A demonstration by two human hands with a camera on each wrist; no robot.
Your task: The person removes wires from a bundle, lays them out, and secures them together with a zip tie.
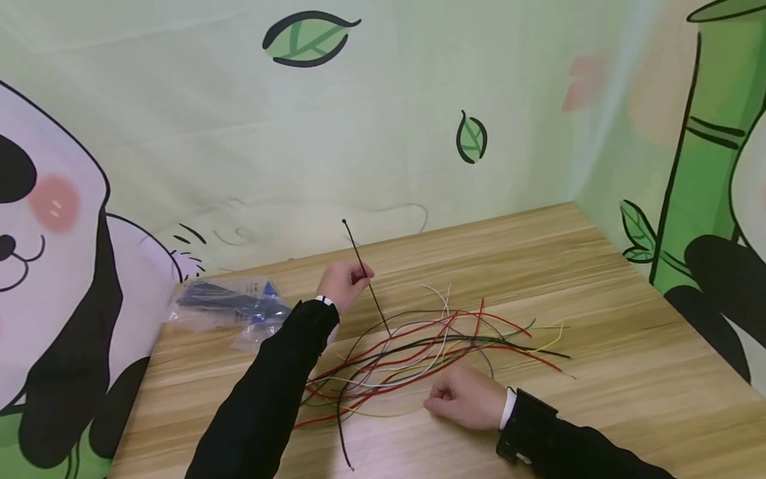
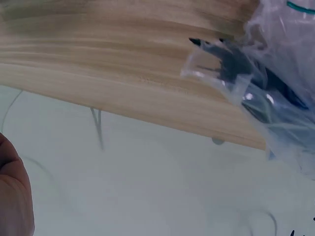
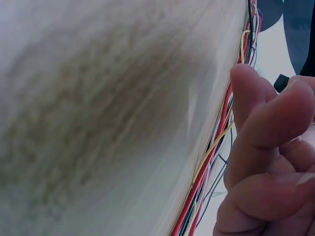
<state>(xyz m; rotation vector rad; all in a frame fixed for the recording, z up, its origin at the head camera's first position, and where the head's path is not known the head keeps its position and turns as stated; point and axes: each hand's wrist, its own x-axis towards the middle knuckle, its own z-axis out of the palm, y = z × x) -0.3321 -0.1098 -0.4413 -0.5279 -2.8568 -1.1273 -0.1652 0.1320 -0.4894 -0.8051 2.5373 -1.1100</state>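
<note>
My left hand (image 1: 342, 286) is raised over the back of the table and pinches a thin black cable tie (image 1: 378, 308), which slants with its small head at the top. The cable tie's lower end overlaps a loose bundle of wires (image 1: 413, 359) in red, black, yellow, white and other colours. At the left edge of the left wrist view, only part of the left hand (image 2: 15, 196) shows. My right hand (image 1: 469, 397) rests by the near side of the bundle. Its fingers (image 3: 275, 123) are loosely curled and hold nothing in the right wrist view.
A clear plastic bag (image 1: 230, 303) with dark strips inside lies at the table's back left. The wooden table (image 1: 598, 319) meets a printed cloth backdrop (image 1: 383, 133) along its back and right edges.
</note>
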